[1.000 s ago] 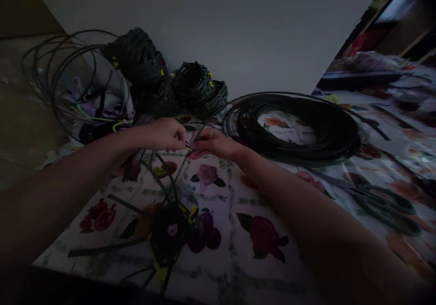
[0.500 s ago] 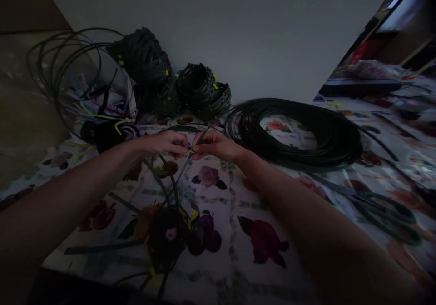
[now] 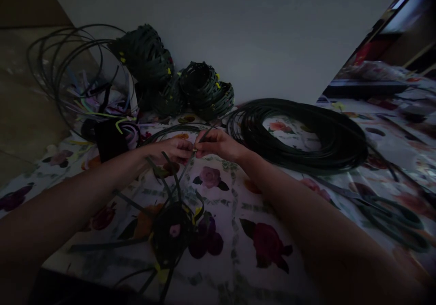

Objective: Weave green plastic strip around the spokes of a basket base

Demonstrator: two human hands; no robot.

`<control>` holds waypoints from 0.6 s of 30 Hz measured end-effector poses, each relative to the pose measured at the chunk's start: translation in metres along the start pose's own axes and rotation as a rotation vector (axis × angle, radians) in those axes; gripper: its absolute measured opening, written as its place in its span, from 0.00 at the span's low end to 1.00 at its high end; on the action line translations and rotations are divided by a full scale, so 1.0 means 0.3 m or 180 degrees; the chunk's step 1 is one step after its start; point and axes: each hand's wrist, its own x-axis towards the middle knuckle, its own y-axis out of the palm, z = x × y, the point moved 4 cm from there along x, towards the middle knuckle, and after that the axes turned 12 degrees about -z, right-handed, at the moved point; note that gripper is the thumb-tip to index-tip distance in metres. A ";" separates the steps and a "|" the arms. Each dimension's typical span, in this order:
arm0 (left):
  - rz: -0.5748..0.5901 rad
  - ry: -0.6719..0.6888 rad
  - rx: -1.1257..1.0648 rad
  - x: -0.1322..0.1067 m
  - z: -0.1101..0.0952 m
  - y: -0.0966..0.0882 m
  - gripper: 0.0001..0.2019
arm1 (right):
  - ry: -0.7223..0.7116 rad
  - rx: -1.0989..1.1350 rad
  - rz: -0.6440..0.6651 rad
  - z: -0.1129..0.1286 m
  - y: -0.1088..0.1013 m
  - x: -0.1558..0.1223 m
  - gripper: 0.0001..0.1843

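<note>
My right hand (image 3: 218, 144) is closed in a pinch on a dark green flat plastic strip (image 3: 204, 135), whose end sticks up past the fingers. A small yellow tie (image 3: 194, 150) shows on the strip between the hands. My left hand (image 3: 179, 150) is curled, its fingertips at that yellow tie. The strip slants down to a partly woven dark green basket base (image 3: 170, 239) lying on the tablecloth nearer me. Other loose strips spread out from this base, and yellow ties mark its edge.
A big coil of dark green strip (image 3: 340, 146) lies right of my hands, with green-handled scissors (image 3: 391, 214) in front. Several woven baskets (image 3: 199, 84) stand against the pale panel at the back. A tangle of coloured strips (image 3: 105, 100) sits at left on the flowered tablecloth (image 3: 218, 232).
My left fingers have shifted slightly at the yellow tie, while the right hand keeps its pinch. The whole view has moved slightly.
</note>
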 end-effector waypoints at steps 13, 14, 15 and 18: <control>-0.0281 0.0574 0.1359 0.010 -0.065 -0.015 0.16 | 0.0261 0.0279 0.0057 -0.009 0.004 -0.013 0.12; -0.0390 0.0686 0.1424 -0.004 -0.097 -0.027 0.15 | 0.0305 0.0328 0.0068 -0.011 0.003 -0.012 0.12; -0.0698 0.0944 0.1615 -0.024 -0.140 -0.040 0.15 | 0.0349 0.0372 0.0078 -0.015 0.001 -0.011 0.11; -0.0771 0.1381 0.2178 -0.086 -0.256 -0.009 0.13 | 0.0438 0.0473 0.0133 -0.025 -0.002 -0.005 0.10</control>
